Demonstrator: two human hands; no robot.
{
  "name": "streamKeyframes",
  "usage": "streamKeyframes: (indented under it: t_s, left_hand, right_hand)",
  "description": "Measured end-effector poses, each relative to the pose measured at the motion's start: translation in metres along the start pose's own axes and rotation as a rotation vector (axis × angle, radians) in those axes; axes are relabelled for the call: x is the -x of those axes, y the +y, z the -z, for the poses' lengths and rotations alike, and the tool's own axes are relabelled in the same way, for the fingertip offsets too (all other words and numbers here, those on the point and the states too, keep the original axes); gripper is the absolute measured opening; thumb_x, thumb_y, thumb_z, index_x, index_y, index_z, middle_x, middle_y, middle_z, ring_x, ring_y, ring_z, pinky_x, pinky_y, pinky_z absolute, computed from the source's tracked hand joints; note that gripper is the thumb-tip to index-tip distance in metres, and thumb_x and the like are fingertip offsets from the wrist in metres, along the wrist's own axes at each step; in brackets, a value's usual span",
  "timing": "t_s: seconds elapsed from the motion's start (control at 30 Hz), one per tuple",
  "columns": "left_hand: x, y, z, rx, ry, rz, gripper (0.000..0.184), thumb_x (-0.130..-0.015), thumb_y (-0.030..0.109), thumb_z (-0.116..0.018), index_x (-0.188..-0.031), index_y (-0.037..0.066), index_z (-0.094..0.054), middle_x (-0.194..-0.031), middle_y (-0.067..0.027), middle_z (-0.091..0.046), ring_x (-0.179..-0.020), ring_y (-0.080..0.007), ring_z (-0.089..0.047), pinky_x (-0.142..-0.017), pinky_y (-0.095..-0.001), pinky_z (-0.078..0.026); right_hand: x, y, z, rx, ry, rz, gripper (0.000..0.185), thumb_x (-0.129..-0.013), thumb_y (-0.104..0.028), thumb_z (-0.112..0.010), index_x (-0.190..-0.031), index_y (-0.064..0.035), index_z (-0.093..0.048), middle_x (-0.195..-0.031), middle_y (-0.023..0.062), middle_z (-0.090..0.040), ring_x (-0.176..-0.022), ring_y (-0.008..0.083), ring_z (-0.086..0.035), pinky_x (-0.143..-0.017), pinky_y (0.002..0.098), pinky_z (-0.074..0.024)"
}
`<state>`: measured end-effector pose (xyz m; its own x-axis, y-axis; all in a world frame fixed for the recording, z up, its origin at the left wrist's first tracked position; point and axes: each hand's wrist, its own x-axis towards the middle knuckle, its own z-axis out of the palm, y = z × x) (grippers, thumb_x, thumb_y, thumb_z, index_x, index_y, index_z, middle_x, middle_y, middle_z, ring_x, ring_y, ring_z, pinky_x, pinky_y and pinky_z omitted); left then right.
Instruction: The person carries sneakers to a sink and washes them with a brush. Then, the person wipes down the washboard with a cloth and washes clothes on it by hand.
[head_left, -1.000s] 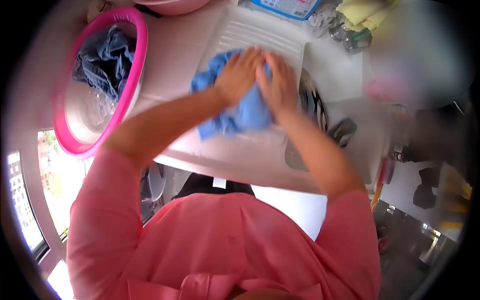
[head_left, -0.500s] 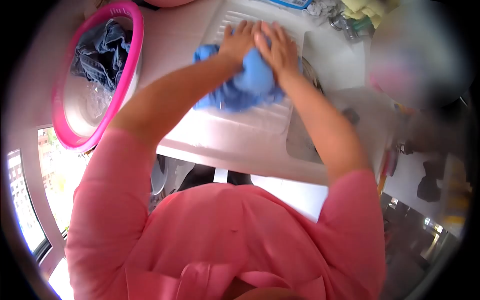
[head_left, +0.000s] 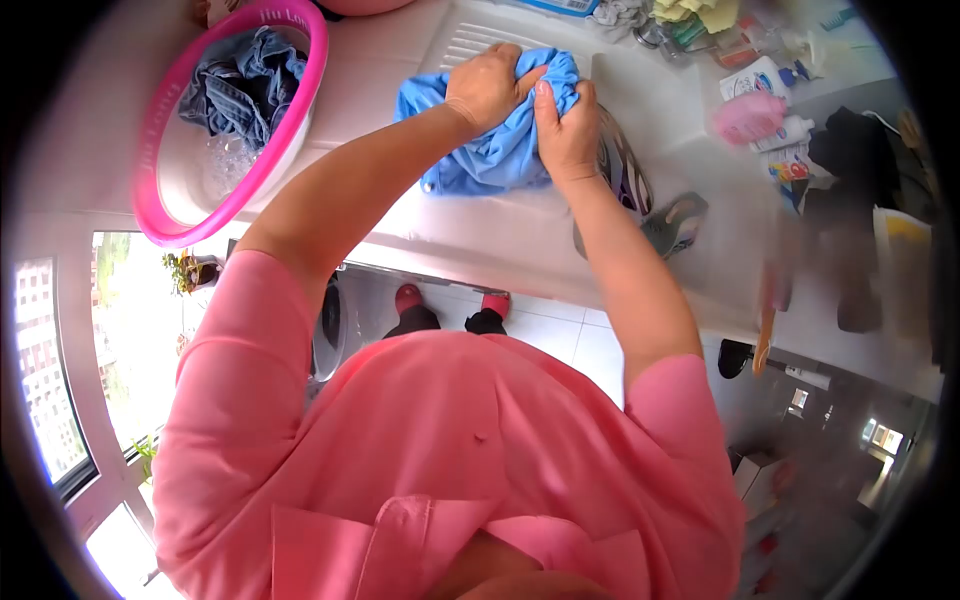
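A bunched blue cloth garment lies on the ribbed washboard of a white laundry sink. My left hand is closed on its upper part, knuckles up. Close by on the right, my right hand grips a gathered fold, its thumb pointing up along the cloth. The two hands nearly meet at the bunched part. What kind of garment it is, I cannot tell.
A pink-rimmed basin with dark blue denim and suds stands at the left. Slippers lie in the sink basin. Bottles, including a pink one, crowd the right ledge. A yellow cloth lies at the back.
My hands have gone from lying flat, pressed on the blue garment, to gripping it apart from each other. The garment is more spread out. The camera view has shifted.
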<state>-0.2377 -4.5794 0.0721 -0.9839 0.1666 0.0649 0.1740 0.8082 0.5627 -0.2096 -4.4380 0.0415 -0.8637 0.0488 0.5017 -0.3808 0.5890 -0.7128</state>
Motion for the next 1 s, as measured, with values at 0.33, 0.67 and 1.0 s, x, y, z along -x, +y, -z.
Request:
streamKeyframes:
  t_s: [0.33, 0.67, 1.0]
  left_hand:
    - [0.131, -0.033, -0.012, -0.067, 0.160, -0.605, 0.058, -0.080, 0.050, -0.057, -0.115, 0.005, -0.048, -0.133, -0.0184, -0.039, -0.129, -0.0386, -0.030, -0.104, -0.0625, -0.017]
    - [-0.023, -0.052, -0.042, -0.499, 0.158, -0.422, 0.036, -0.080, 0.020, -0.048, -0.110, 0.002, -0.052, -0.113, -0.0131, -0.052, -0.104, -0.0288, -0.049, -0.086, -0.0393, -0.041]
    - [-0.015, -0.048, -0.020, -0.295, 0.098, -0.247, 0.067, -0.062, 0.034, -0.074, -0.115, 0.004, -0.046, -0.122, -0.0166, -0.048, -0.116, -0.0351, -0.045, -0.099, -0.0479, -0.035]
  right_hand:
    - [0.074, -0.027, 0.067, 0.165, -0.461, 0.438, 0.060, -0.065, -0.054, -0.071, -0.089, -0.0025, -0.051, -0.131, 0.0200, -0.037, -0.127, 0.0447, -0.028, -0.101, 0.0552, -0.0258]
    - [-0.050, 0.033, -0.046, 0.469, -0.232, 0.044, 0.029, -0.090, -0.036, -0.047, -0.082, -0.0079, -0.051, -0.086, 0.0178, -0.060, -0.086, 0.0371, -0.057, -0.068, 0.0491, -0.0452]
    - [-0.045, 0.029, -0.025, 0.361, -0.348, 0.159, 0.054, -0.082, -0.045, -0.055, -0.115, -0.0031, -0.054, -0.123, 0.0167, -0.049, -0.116, 0.0369, -0.042, -0.100, 0.0515, -0.0268]
